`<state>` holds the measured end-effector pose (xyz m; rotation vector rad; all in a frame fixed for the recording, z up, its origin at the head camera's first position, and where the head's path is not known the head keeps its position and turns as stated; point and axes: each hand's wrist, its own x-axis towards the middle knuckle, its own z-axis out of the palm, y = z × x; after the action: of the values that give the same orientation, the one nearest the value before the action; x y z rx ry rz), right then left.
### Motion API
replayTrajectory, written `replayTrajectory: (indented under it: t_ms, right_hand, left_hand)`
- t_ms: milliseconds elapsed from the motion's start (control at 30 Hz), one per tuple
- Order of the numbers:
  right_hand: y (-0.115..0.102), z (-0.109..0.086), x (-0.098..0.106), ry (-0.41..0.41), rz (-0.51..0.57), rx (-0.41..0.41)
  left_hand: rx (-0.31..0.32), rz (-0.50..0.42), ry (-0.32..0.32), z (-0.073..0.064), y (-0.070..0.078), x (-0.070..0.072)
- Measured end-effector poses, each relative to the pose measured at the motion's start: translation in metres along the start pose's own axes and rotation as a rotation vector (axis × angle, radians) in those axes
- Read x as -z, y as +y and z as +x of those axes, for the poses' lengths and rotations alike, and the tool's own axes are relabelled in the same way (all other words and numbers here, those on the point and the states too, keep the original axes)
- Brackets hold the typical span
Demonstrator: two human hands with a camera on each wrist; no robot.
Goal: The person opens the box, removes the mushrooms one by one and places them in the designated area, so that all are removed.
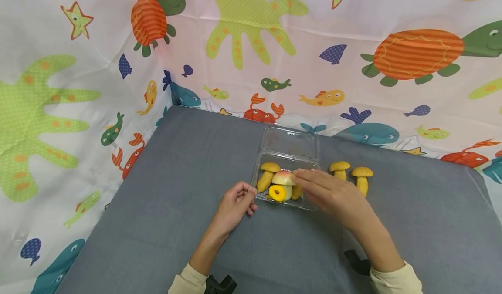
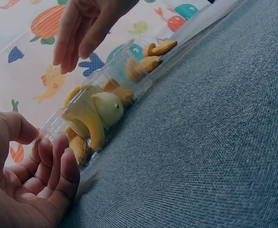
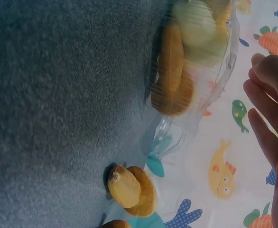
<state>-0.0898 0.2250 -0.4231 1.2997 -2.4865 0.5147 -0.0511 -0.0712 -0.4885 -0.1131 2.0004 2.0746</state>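
A clear plastic box (image 1: 302,204) lies on the table with its hinged lid (image 1: 290,142) folded back. My left hand (image 1: 235,204) pinches the box's near left edge between thumb and curled fingers, as the left wrist view also shows. Inside sit a yellow-brown mushroom (image 1: 266,176), a pale mushroom with a reddish cap (image 1: 283,178), and a curved yellow piece with a dark centre (image 1: 277,193). Another brown mushroom (image 3: 172,71) is at the right end, partly covered in the head view. My right hand (image 1: 333,194) hovers above that end, fingers fairly straight, holding nothing.
Two yellow-brown mushrooms (image 1: 339,168) lie on the grey tabletop (image 1: 188,154) right of the box, one partly behind my right hand. A printed sea-animal cloth (image 1: 251,80) hangs behind the table and along its left side.
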Motion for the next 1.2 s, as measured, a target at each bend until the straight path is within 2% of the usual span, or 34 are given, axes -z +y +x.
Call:
replayTrajectory:
  t_ms: [167,267,533,800,1000,1200]
  right_hand:
    - [-0.001,0.000,-0.005,0.029,0.004,0.039]
    - [-0.003,0.000,-0.007,0.007,0.022,0.038]
    - [-0.008,0.003,-0.012,0.005,0.019,0.101]
    - [-0.011,0.000,-0.019,-0.021,0.064,0.085]
    - [-0.014,0.002,-0.024,-0.011,0.059,0.112]
    - [-0.015,0.002,-0.026,-0.061,0.062,0.104]
  left_hand:
    - [0.003,-0.004,0.000,0.000,-0.001,0.000]
    - [0.004,-0.003,-0.002,0.000,-0.001,-0.001]
    - [0.008,-0.013,0.004,0.001,-0.001,0.000]
    - [0.009,-0.024,-0.007,0.000,-0.002,0.000]
    - [0.008,-0.022,-0.005,0.000,-0.002,-0.001]
    - [0.002,-0.022,0.000,0.000,-0.002,-0.001]
